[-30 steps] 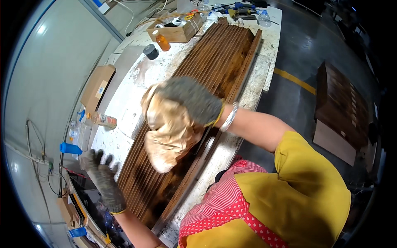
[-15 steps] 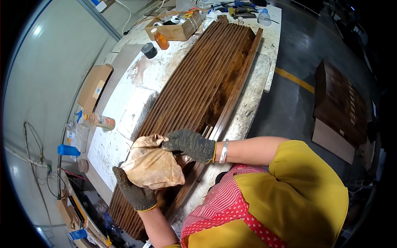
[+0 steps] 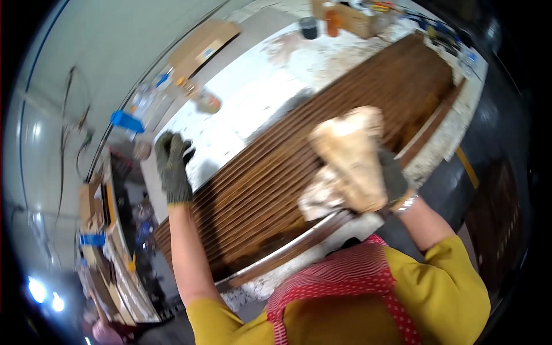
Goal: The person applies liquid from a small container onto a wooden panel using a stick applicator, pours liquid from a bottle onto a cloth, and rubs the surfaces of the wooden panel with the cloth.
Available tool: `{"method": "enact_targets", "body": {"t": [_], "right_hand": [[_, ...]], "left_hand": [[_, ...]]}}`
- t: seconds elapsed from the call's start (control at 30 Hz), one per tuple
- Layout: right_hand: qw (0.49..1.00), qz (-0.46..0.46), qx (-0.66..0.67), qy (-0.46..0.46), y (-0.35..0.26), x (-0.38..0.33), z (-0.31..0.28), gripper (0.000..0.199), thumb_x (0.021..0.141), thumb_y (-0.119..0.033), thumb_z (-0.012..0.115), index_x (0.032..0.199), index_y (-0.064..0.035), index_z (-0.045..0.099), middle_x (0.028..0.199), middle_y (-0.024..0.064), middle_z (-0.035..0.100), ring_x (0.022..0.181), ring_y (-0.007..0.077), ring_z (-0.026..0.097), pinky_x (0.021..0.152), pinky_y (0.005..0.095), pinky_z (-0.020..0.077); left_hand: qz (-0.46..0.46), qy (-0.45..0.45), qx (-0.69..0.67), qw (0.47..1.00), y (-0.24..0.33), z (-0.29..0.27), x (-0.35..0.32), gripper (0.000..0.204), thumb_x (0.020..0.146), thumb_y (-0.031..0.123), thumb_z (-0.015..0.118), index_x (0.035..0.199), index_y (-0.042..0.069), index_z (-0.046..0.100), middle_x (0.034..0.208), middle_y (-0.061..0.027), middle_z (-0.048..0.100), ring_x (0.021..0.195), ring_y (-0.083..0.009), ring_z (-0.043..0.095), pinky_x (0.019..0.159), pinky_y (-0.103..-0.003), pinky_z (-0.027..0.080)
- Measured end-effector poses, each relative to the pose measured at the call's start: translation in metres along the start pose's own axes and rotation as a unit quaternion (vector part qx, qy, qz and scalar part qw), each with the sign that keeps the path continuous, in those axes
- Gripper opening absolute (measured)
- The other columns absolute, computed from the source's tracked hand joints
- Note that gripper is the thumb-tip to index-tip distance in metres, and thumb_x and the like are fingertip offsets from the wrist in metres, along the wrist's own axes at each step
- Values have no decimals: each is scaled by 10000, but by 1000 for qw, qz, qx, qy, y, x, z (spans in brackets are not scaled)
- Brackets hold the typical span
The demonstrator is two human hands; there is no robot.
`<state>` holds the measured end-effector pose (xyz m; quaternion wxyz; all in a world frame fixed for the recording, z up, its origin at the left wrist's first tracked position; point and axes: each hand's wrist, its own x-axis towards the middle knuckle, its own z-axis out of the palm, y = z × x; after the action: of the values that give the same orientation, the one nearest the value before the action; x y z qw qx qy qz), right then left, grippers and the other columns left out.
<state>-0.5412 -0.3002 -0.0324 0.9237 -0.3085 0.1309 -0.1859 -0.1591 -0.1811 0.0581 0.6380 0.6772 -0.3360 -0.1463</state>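
Observation:
A long row of dark brown wooden slats (image 3: 322,149) lies side by side on a white, stained worktable (image 3: 253,98). My right hand (image 3: 391,178), in a dark glove, grips a crumpled tan cloth (image 3: 348,152) raised over the near right part of the slats. My left hand (image 3: 172,164), also gloved, hangs with fingers apart over the left edge of the slats, holding nothing. A pale strip (image 3: 287,250) runs along the near edge of the slats.
A cardboard box (image 3: 351,14), a dark can (image 3: 309,27) and an orange bottle (image 3: 332,20) stand at the table's far end. A plastic bottle (image 3: 201,99) and flat cardboard (image 3: 201,46) lie at the left. A cluttered shelf (image 3: 109,247) stands at lower left.
Both hands held the cloth low on the near slats half a second ago. Now my left hand has let go and moved left, and my right hand has lifted the cloth farther along the slats.

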Motion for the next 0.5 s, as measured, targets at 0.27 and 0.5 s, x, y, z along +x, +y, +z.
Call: {"method": "enact_targets", "body": {"t": [0.27, 0.5], "right_hand": [[952, -228, 154, 137, -50, -49, -28, 553, 936, -261, 534, 1401, -5, 379, 1393, 192, 472, 1252, 342, 489, 1076, 497, 387], [916, -302, 52, 258, -50, -90, -14, 397, 941, -146, 507, 1304, 14, 496, 1296, 164, 570, 1170, 282, 567, 1039, 438, 445]], "left_hand": [[-88, -22, 86, 992, -125, 5, 145, 1034, 750, 296, 808, 1502, 128, 119, 1456, -253, 306, 1194, -294, 492, 780, -373, 551], [28, 151, 144, 978, -211, 59, 230, 1320, 538, 491, 879, 1475, -45, 119, 1447, -272, 342, 1323, -345, 396, 1123, -382, 284]]}}
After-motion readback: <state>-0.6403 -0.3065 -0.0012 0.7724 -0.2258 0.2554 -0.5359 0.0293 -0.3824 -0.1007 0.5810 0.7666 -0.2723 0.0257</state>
